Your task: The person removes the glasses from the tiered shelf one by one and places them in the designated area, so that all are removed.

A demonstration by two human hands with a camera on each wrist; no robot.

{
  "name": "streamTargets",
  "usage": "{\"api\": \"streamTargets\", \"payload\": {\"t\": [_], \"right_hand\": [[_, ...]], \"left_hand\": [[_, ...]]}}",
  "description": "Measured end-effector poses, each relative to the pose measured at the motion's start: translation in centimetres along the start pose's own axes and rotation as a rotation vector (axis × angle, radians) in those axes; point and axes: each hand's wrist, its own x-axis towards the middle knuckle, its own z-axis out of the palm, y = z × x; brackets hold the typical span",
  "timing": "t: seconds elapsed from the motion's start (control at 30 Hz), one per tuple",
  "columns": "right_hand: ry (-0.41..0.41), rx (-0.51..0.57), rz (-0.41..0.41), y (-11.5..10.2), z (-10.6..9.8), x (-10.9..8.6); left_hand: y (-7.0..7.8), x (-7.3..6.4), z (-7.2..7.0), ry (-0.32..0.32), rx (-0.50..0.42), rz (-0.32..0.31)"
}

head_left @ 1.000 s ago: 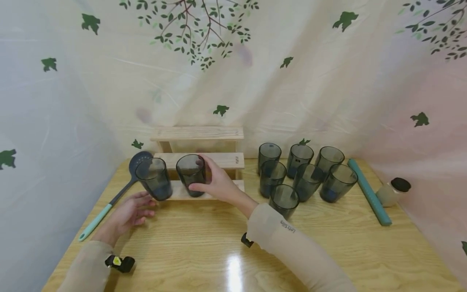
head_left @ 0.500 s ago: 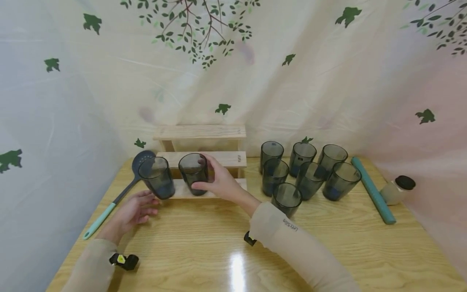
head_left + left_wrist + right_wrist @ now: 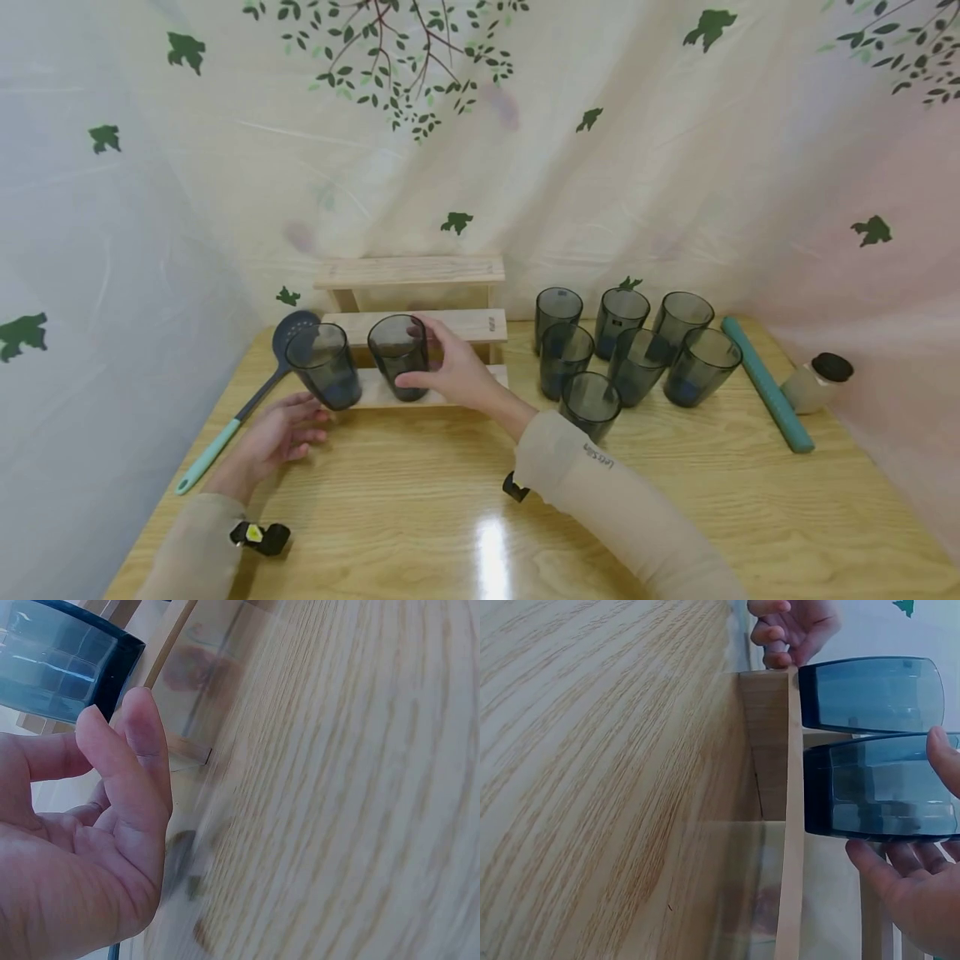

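A smoky grey drinking glass [image 3: 396,358] stands upright on the lowest board of a tiered wooden rack [image 3: 408,271]. My right hand [image 3: 461,371] holds this glass from its right side, thumb in front and fingers behind. In the right wrist view the glass base [image 3: 819,791] sits on the board. A second, matching glass [image 3: 324,371] stands to its left at the board's left end, a narrow gap between them in the head view. My left hand [image 3: 277,433] is just below that left glass, fingers loosely bent at the board's end, with nothing in its grasp.
Several more grey glasses [image 3: 637,367] stand grouped right of the rack. A teal rod [image 3: 767,383] and a black-lidded jar [image 3: 813,385] lie beyond them. On the left, a slotted ladle with a mint handle [image 3: 208,457] lies on the wooden table [image 3: 405,517].
The head view shifts slightly. Both hands and the two glasses on the rack keep their places.
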Motion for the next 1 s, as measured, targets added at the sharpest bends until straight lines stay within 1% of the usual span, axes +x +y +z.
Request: {"api": "streamTargets", "payload": {"t": [0.17, 0.3, 0.43, 0.53, 0.67, 0.83, 0.93, 1.0], "right_hand": [[0.029, 0.019, -0.008, 0.1, -0.3, -0.2], [0.034, 0.04, -0.019, 0.0, -0.6, -0.4], [0.036, 0.024, -0.016, -1.0, -1.3, -0.8], [0.04, 0.014, -0.031, -1.9, -2.1, -1.4], [0.044, 0.035, -0.055, -3.2, -3.9, -2.6], [0.068, 0.059, -0.045, -4.7, -7.0, -4.9], [0.095, 0.038, -0.042, -5.2, -8.9, -6.5], [0.125, 0.017, -0.015, -5.4, -10.1, -7.5]], "left_hand": [[0.2, 0.2, 0.4, 0.004, 0.016, -0.003], [0.3, 0.3, 0.7, -0.005, 0.024, -0.003], [0.2, 0.2, 0.5, -0.012, 0.022, -0.001], [0.1, 0.0, 0.2, -0.012, 0.02, -0.006], [0.0, -0.2, 0.0, -0.01, 0.022, -0.017], [0.0, -0.1, 0.1, -0.014, 0.022, -0.013], [0.1, -0.1, 0.1, -0.016, 0.025, -0.005], [0.2, 0.0, 0.1, -0.014, 0.029, -0.003]]}}
